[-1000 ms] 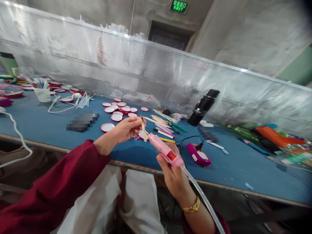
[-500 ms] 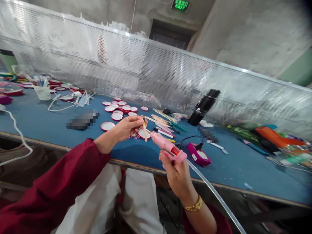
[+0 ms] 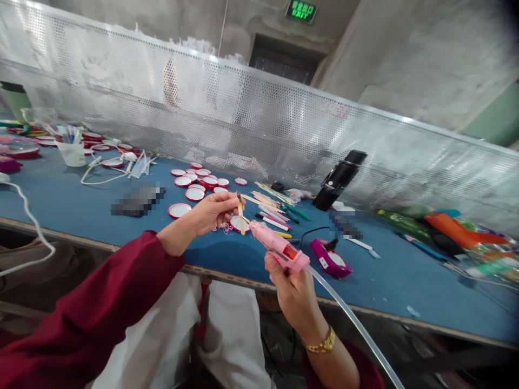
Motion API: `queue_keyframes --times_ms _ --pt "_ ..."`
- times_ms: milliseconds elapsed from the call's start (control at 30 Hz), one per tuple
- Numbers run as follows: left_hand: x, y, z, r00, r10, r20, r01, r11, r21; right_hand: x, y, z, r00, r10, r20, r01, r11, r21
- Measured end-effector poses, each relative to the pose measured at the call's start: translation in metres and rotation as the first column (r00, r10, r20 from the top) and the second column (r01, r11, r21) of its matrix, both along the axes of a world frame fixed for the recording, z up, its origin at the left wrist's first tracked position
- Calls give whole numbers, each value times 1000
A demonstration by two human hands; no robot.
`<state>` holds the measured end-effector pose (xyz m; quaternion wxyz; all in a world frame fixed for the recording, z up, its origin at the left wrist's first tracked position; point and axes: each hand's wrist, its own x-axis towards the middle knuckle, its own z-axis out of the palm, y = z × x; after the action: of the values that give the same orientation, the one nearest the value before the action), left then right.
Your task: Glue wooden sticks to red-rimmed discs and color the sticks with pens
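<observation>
Pinched in the fingertips of my left hand (image 3: 213, 213) is a short, flat wooden stick (image 3: 242, 224) with a dark upper end and a yellowish patch, held upright above the table. My right hand (image 3: 299, 297) is wrapped round a pink hot glue gun (image 3: 270, 240), whose nozzle points left at the stick and seems to meet its face. A long clear glue stick (image 3: 357, 321) trails from the gun's back end. Behind my left hand lie several round red-rimmed white lids (image 3: 179, 209), one partly hidden by the wooden stick.
Pens (image 3: 273, 220), loose wooden sticks (image 3: 265, 201) and green-handled pliers (image 3: 298, 212) lie beyond the gun. A purple box (image 3: 330, 258) with a black plug sits right of it. A black bottle (image 3: 340, 178) stands near the perforated metal screen (image 3: 284, 129). A white cup (image 3: 71, 153) is at left.
The glue gun has shifted slightly left, bringing its nozzle up to the wooden stick. My left hand has stayed almost still.
</observation>
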<state>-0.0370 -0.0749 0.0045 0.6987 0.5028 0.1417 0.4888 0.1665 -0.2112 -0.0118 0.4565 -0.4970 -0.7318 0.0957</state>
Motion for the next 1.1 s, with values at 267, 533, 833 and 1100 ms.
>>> queue_keyframes --times_ms 267,533,833,1100 --pt "0 1 1 999 19 44 -17 999 -45 1 -3 -2 1000 7 9 -7 1000 9" --pt "-1 2 0 998 8 70 -4 999 -53 2 -4 -2 1000 -4 14 4 1000 2" --pt "-2 4 1 995 24 98 -18 998 -63 1 -7 -2 999 -23 31 24 1000 -15" --pt "-2 6 0 992 8 127 -1 998 -56 1 -9 -3 998 -50 34 52 998 -39"
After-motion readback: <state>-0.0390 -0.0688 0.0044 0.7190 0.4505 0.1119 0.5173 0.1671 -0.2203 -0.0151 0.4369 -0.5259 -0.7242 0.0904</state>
